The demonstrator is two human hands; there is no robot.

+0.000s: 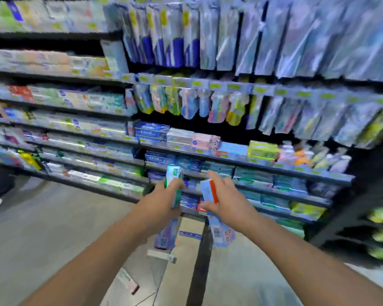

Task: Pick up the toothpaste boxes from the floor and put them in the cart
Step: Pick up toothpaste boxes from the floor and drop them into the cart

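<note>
The left hand (pixel 161 204) grips a green and blue toothpaste box (pixel 172 191) held upright, and just beside it the right hand (pixel 224 203) grips a pale blue box with a red edge (pixel 217 221), both raised in front of the lower shelves (pixel 241 164). Below the hands two more boxes, a white box (pixel 161 255) and a pale box with a pink end (pixel 128 280), lie on the grey floor (pixel 42 228). Beyond, the blurred shelves carry rows of boxes, with hanging toothbrush packs (pixel 208 38) above.
</note>
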